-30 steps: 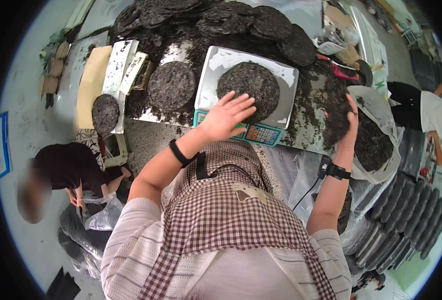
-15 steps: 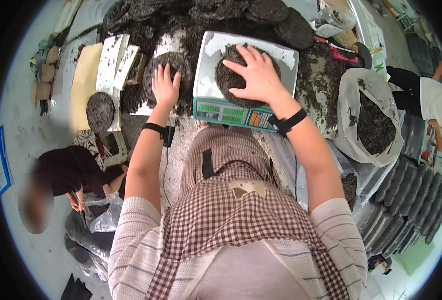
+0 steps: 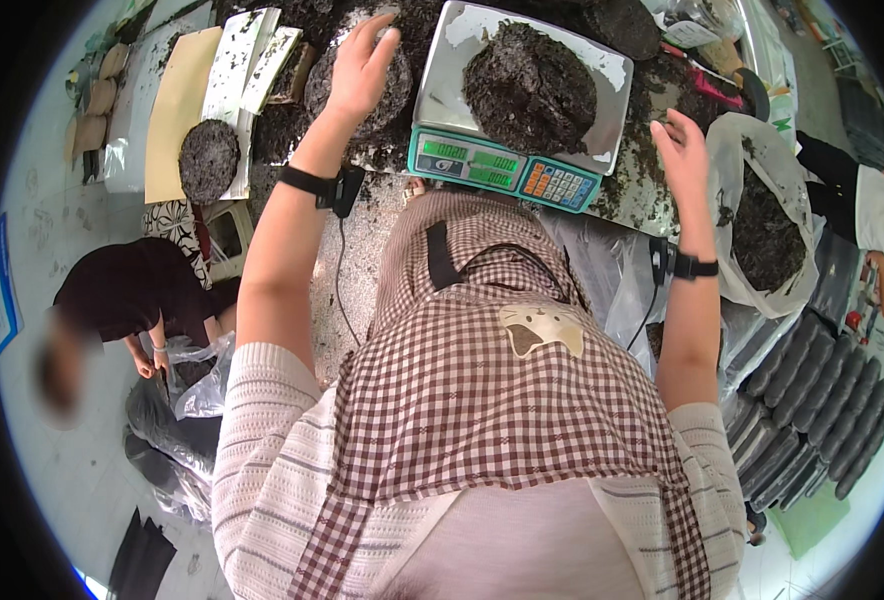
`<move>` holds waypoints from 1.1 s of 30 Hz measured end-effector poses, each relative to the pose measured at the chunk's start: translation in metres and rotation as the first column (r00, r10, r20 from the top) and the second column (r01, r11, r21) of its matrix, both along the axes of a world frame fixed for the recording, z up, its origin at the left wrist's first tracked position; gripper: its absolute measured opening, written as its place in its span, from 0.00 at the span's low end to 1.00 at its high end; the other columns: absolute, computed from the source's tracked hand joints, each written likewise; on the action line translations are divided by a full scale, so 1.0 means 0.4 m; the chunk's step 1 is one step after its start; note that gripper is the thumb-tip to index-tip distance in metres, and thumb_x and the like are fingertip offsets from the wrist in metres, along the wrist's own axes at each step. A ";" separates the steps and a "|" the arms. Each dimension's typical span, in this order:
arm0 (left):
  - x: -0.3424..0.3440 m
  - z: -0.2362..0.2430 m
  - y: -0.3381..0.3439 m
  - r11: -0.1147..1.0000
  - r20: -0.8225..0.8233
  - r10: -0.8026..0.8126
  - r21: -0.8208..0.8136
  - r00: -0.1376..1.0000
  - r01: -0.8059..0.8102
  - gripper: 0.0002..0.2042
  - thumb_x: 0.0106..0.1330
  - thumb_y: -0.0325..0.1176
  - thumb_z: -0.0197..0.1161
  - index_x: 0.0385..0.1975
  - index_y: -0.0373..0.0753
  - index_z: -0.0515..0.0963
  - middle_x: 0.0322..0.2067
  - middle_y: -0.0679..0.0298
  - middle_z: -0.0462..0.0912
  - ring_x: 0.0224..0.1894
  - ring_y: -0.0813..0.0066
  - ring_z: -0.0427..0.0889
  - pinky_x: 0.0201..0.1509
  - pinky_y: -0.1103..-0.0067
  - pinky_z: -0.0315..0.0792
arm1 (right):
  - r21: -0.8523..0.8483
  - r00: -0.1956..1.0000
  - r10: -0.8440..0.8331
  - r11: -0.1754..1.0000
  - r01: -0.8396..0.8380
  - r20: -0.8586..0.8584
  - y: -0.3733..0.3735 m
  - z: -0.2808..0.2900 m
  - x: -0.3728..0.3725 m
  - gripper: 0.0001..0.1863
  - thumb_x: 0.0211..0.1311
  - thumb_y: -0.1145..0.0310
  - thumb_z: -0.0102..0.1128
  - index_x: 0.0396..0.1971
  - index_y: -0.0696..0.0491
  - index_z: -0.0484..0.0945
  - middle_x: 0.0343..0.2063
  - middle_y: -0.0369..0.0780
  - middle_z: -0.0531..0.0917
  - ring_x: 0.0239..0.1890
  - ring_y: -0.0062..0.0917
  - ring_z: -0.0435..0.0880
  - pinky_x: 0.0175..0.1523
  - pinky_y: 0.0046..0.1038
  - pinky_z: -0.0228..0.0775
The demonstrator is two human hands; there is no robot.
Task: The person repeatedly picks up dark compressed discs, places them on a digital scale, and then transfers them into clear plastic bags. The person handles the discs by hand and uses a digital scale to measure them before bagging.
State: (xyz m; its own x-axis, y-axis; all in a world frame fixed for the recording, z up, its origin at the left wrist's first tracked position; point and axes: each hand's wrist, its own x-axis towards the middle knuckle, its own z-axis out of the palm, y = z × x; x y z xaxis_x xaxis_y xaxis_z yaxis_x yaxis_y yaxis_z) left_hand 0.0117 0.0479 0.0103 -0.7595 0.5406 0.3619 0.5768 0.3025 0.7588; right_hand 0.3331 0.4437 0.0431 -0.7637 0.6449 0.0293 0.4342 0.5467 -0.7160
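Note:
A mound of dark shredded material [image 3: 530,85] sits on the metal pan of a teal-and-grey digital scale [image 3: 467,158] with a lit green display. Neither of my hands touches it. My left hand [image 3: 362,68] is raised over a round, flat cake of the same dark material [image 3: 398,92] left of the scale; its fingers are apart and hold nothing. To the right of the scale, my right hand [image 3: 682,160] hovers over the littered table edge, open, with its fingers loosely bent.
A smaller dark disc [image 3: 209,162] lies on a yellow board [image 3: 167,140] at left. A white plastic bag [image 3: 807,240] of dark material stands at right, above stacked dark packages [image 3: 812,400]. Other people work at left [image 3: 132,290] and far right [image 3: 882,210].
My right hand has come off the mound on the scale and moved right. My left hand has risen away from the table. The whole view has shifted slightly.

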 end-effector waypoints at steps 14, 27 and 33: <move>0.284 -0.016 0.313 0.922 -0.239 -0.198 -0.376 0.950 0.098 0.59 0.52 0.61 0.75 0.80 0.39 0.50 0.79 0.47 0.55 0.82 0.49 0.50 0.82 0.46 0.42 | 0.312 0.895 0.425 0.839 -0.445 0.133 -0.259 0.056 -0.322 0.40 0.49 0.66 0.70 0.68 0.48 0.72 0.63 0.47 0.78 0.64 0.44 0.78 0.68 0.42 0.75; 0.303 -0.031 0.324 0.898 -0.247 -0.193 -0.435 0.950 0.069 0.56 0.57 0.64 0.69 0.80 0.39 0.52 0.79 0.51 0.55 0.83 0.51 0.49 0.83 0.49 0.40 | 0.547 0.867 0.489 0.754 -0.364 -0.098 -0.224 -0.093 -0.278 0.31 0.53 0.70 0.73 0.60 0.52 0.77 0.56 0.41 0.78 0.60 0.38 0.77 0.63 0.39 0.77; 0.322 0.035 0.359 0.957 -0.329 -0.094 -0.290 0.940 -0.005 0.56 0.58 0.64 0.70 0.80 0.38 0.52 0.78 0.49 0.58 0.81 0.49 0.53 0.82 0.48 0.41 | 0.433 0.854 0.481 0.825 -0.364 -0.198 -0.208 -0.119 -0.286 0.31 0.57 0.79 0.66 0.63 0.53 0.74 0.59 0.46 0.78 0.62 0.44 0.77 0.67 0.41 0.73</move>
